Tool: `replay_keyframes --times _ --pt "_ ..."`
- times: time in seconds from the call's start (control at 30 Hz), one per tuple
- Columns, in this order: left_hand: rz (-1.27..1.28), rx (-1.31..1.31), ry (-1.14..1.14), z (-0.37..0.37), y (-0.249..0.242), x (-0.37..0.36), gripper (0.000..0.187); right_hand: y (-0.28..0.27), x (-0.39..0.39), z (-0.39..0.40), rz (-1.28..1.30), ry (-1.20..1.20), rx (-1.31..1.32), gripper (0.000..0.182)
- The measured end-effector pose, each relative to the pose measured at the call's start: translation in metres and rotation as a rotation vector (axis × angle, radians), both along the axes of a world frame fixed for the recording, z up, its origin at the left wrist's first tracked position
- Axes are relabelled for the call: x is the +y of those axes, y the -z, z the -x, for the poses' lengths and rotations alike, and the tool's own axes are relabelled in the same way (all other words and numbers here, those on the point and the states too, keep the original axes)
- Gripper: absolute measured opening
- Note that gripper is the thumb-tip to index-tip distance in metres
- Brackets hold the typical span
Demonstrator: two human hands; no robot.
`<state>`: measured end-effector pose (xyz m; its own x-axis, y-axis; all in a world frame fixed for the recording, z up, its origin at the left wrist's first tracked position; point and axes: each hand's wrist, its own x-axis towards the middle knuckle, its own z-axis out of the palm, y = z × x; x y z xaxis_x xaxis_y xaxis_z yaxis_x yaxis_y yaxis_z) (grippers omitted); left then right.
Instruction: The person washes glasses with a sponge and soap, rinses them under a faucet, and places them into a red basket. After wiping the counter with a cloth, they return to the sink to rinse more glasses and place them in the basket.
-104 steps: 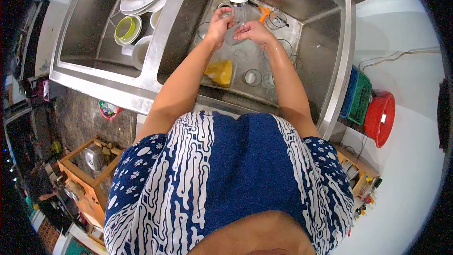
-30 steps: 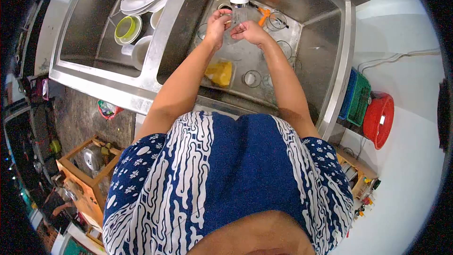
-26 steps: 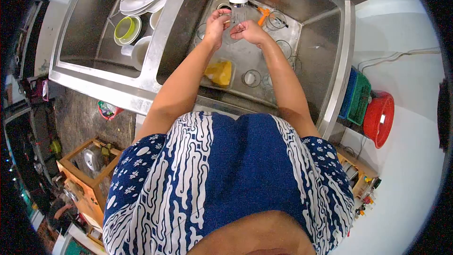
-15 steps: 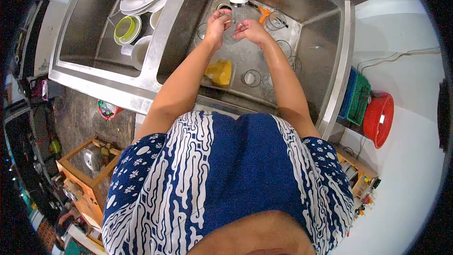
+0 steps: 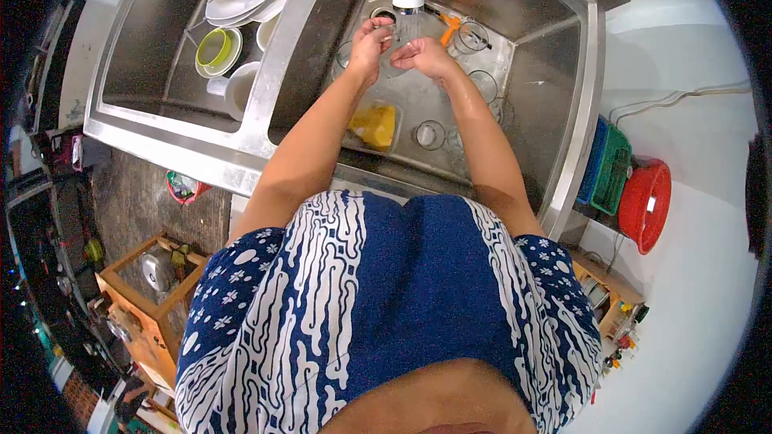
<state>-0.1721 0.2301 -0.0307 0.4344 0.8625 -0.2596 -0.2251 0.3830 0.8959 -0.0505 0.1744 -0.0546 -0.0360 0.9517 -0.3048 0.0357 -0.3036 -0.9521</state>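
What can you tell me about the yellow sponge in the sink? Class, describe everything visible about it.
The yellow sponge is a soft-looking, roughly rectangular block, bright yellow with a wet sheen. It lies flat on the floor of the right-hand steel basin, near the front wall, just below the person's left forearm, which hides part of it. No hand touches it. A clear glass stands apart to its right.

1 head camera looks steeply down from above, close over the torso, onto the sink point(image 5: 563, 161).
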Motion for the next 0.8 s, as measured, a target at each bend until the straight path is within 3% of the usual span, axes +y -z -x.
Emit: replay_keyframes --times 0.27,0.33,0.37,0.43,0.47,0.53,0.57,0.63,0.67,0.7,0.73,0.77,0.8 --pt "0.04 -0.034 -0.058 0.001 0.006 0.005 0.017 0.014 0.008 -0.007 -0.058 -0.083 -0.14 0.022" --pt "0.061 -0.029 -0.051 0.003 0.008 0.007 0.017 -0.007 0.005 -0.008 -0.056 -0.455 -0.214 0.021" --pt "0.073 -0.048 0.003 0.004 0.01 0.009 0.018 -0.011 0.007 -0.01 -0.057 -0.453 -0.213 0.021" --pt "0.085 -0.065 0.057 0.008 0.015 0.014 0.019 -0.015 0.01 -0.014 -0.314 -0.647 -0.635 0.025" --pt "0.123 -0.11 0.073 0.011 0.016 0.017 0.02 -0.014 0.011 -0.015 -0.315 -0.645 -0.634 0.025" --pt "0.154 -0.153 0.092 0.012 0.019 0.021 0.021 -0.012 0.012 -0.015 -0.174 -0.501 -0.221 0.025" --pt "0.117 -0.091 0.106 0.013 0.017 0.019 0.023 -0.01 0.011 -0.014 -0.176 -0.501 -0.221 0.025" --pt "0.077 -0.028 0.119 0.015 0.015 0.016 0.026 -0.007 0.008 -0.012 -0.073 -0.204 -0.225 0.031" --pt "0.08 0.179 0.142 0.015 0.014 0.012 0.029 -0.009 0.006 -0.007 -0.074 -0.204 -0.225 0.031" --pt "0.083 0.383 0.163 0.015 0.015 0.008 0.033 -0.01 0.004 -0.002 -0.007 0.033 -0.076 0.03" --pt "0.086 0.382 0.161 0.016 0.015 0.004 0.033 -0.012 0.001 0.002 0.061 0.27 0.074 0.028" --pt "0.277 0.186 0.264 0.017 0.006 -0.003 0.037 -0.016 -0.004 0.003 0.063 0.267 0.073 0.028" --pt "0.463 -0.014 0.365 0.016 0.002 -0.005 0.041 -0.021 -0.007 0.003 0.013 0.068 0.237 0.03"
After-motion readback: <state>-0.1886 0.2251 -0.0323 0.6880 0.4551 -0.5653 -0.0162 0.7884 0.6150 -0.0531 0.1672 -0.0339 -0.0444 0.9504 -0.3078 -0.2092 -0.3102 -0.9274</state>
